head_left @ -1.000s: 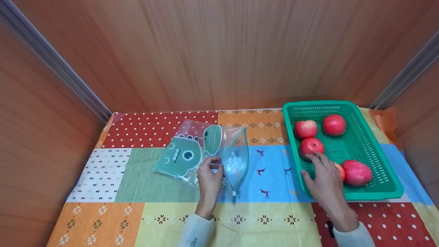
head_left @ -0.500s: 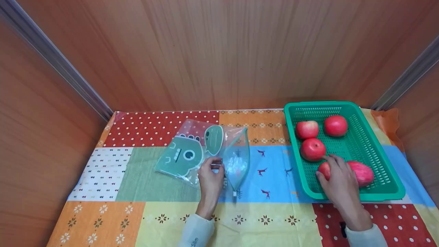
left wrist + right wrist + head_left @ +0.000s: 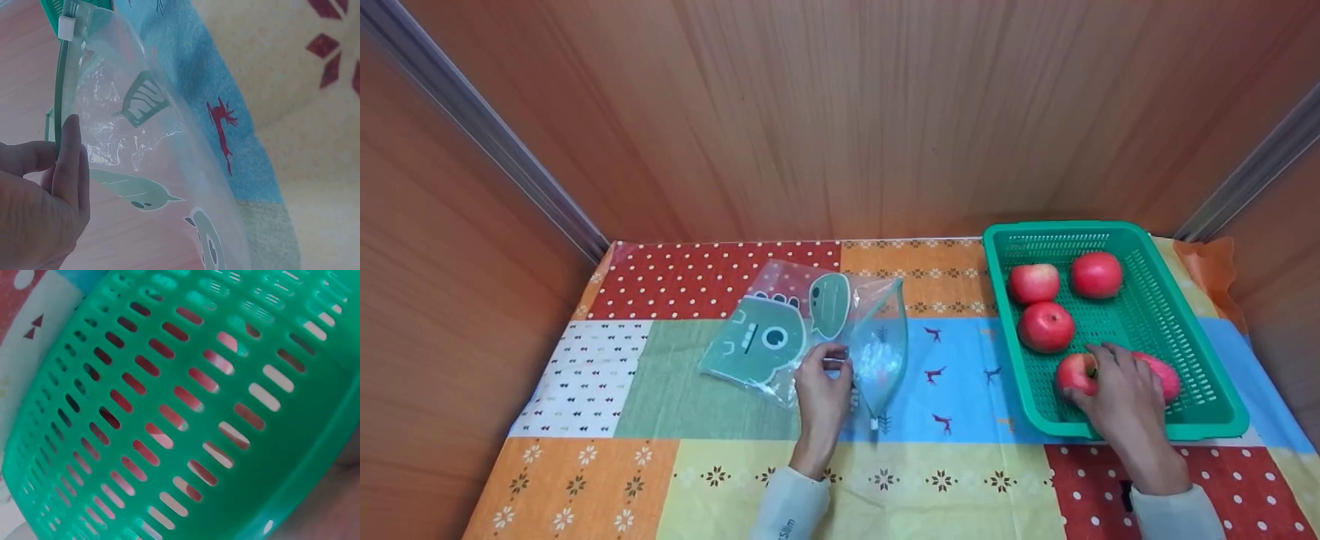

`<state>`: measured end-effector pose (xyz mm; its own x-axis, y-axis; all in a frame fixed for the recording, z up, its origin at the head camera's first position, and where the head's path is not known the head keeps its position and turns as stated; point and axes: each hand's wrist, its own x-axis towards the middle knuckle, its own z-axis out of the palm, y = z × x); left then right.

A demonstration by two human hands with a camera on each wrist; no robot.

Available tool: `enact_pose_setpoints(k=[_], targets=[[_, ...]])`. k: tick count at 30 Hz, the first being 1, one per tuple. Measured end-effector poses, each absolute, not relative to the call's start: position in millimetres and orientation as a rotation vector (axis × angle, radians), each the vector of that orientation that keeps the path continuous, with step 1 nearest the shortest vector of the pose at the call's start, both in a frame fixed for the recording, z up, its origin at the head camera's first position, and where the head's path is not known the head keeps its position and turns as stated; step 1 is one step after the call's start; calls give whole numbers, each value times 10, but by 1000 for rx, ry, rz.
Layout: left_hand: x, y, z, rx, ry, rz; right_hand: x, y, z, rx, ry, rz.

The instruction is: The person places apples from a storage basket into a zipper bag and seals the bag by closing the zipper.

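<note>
My left hand [image 3: 825, 382] pinches the green zip edge of a clear zipper bag [image 3: 765, 337] printed with a green dinosaur. In the left wrist view the thumb and fingers hold that edge below the white slider [image 3: 67, 28], and the bag [image 3: 169, 140] hangs slack beside them. At the right, my right hand [image 3: 1125, 394] reaches into the green plastic basket [image 3: 1234, 416]. Its thumb and fingers curl round the near-left apple [image 3: 1072, 375], covering its right side. Another red apple [image 3: 1164, 375] lies partly hidden behind the hand. The basket wall [image 3: 219, 405] conceals the fingers in the right wrist view.
Farther back in the basket are a pale-topped apple [image 3: 1033, 283], a red apple [image 3: 1096, 274] and one nearer apple [image 3: 1046, 327]. A patchwork cloth [image 3: 757, 480] covers the table. Wooden panels [image 3: 885, 120] close off the back and sides.
My right hand has moved right within the basket, uncovering the left side of the near-left apple and hiding more of the apple beside it. The left hand keeps its place on the bag.
</note>
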<state>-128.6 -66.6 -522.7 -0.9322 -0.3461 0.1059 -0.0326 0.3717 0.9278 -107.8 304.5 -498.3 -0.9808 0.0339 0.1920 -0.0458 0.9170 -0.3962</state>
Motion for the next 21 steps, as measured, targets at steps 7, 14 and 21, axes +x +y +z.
enact_pose_setpoints(k=[7, 14, 21], targets=[[-1277, -670, -5229, 338, -2355, -1582, -1106, 3114, -4962, 1, -2980, 563], [-1281, -658, -5216, 343, -2372, -1552, -1142, 3110, -4912, -64, -3099, 570], [-1270, -670, -5219, 352, -2374, -1567, -1190, 3092, -4920, -37, -3121, 556]])
